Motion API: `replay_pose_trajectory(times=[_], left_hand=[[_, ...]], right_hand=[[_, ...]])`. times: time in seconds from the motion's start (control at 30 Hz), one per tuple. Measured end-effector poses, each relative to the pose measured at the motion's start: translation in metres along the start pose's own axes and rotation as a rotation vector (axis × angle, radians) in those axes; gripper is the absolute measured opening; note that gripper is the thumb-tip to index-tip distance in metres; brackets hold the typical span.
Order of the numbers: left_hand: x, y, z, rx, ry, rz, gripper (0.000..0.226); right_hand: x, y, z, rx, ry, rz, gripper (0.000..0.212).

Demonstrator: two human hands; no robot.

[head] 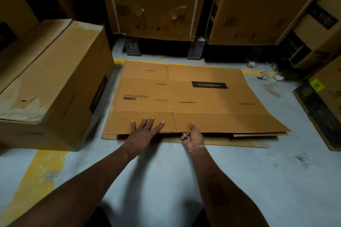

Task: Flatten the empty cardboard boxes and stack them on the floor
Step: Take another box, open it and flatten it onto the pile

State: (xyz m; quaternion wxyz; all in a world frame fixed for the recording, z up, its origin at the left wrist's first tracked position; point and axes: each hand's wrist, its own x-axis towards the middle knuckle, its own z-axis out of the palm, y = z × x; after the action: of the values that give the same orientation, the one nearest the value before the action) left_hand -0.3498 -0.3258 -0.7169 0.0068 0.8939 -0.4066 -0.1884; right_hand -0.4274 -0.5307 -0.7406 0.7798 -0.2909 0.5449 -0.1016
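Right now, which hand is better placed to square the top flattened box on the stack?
Probably right. The right hand already pinches the top flattened box at its near edge; the left hand only rests flat on it.

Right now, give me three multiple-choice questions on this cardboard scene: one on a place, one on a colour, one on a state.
1. Where does the flattened box lie?
A. on a shelf
B. on the floor, on top of other flat cardboard
C. leaning on a wall

2. What colour is the floor line at near left?
A. yellow
B. red
C. green

3. How is the left hand?
A. clenched in a fist
B. holding tape
C. spread flat on the box

Answers: 1 B, more cardboard edges show beneath it; 2 A, the paint is yellow; 3 C, its fingers lie straight on the near flap.
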Motion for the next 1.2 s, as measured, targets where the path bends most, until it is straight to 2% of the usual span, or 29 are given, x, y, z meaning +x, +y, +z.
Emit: replay_pose_trajectory(times=[0.1, 0.23, 0.47, 0.53, 0.63, 0.7, 0.73, 0.8, 0.83, 0.87, 0.9, 0.97, 1.03, 1.2], left_hand=[[0.011, -0.018, 0.016, -0.024, -0.030, -0.014, 0.109], [0.024, -0.028, 0.032, -0.032, -0.086, -0.017, 0.106], [0.028, -0.053, 0.058, -0.033, -0.098, 0.028, 0.109], [0.029, -0.055, 0.059, -0.015, -0.116, 0.033, 0.111], [0.028, -0.053, 0.059, 0.013, -0.138, 0.027, 0.112], [0.028, -0.052, 0.059, 0.018, -0.122, 0.027, 0.113], [0.027, -0.053, 0.059, 0.011, -0.119, 0.026, 0.112], [0.028, -0.057, 0.063, -0.017, -0.121, 0.032, 0.101], [0.030, -0.060, 0.068, -0.040, -0.107, 0.039, 0.089], [0.030, -0.065, 0.074, -0.076, -0.089, 0.035, 0.079], [0.030, -0.069, 0.078, -0.117, -0.075, 0.007, 0.079], [0.031, -0.075, 0.085, -0.140, -0.078, -0.065, 0.078], [0.034, -0.079, 0.089, -0.113, -0.095, -0.082, 0.072], [0.035, -0.089, 0.088, -0.114, -0.075, -0.053, 0.075]], right_hand=[[0.017, 0.005, 0.012, -0.014, -0.012, 0.044, 0.029], [0.027, 0.005, 0.011, -0.026, 0.025, 0.171, 0.023], [0.031, 0.040, -0.001, 0.001, 0.043, 0.183, 0.017], [0.030, 0.048, -0.005, -0.084, 0.033, 0.165, 0.023], [0.026, 0.049, -0.009, -0.325, 0.051, 0.163, 0.039], [0.018, 0.042, -0.009, -0.538, 0.089, 0.064, 0.037], [0.017, 0.039, -0.011, -0.776, 0.157, -0.078, 0.035], [0.017, 0.036, -0.014, -1.333, 0.299, -0.544, 0.038], [0.020, 0.036, -0.014, -1.498, 0.299, -0.784, 0.042], [0.023, 0.037, -0.012, -1.614, 0.256, -0.936, 0.048], [0.029, 0.036, -0.010, -1.727, 0.184, -0.981, 0.058], [0.041, 0.039, -0.002, -1.955, -0.007, -0.782, 0.075], [0.051, 0.047, 0.002, -2.074, -0.132, -0.629, 0.075], [0.054, 0.055, 0.010, -2.097, -0.129, -0.580, 0.075]])
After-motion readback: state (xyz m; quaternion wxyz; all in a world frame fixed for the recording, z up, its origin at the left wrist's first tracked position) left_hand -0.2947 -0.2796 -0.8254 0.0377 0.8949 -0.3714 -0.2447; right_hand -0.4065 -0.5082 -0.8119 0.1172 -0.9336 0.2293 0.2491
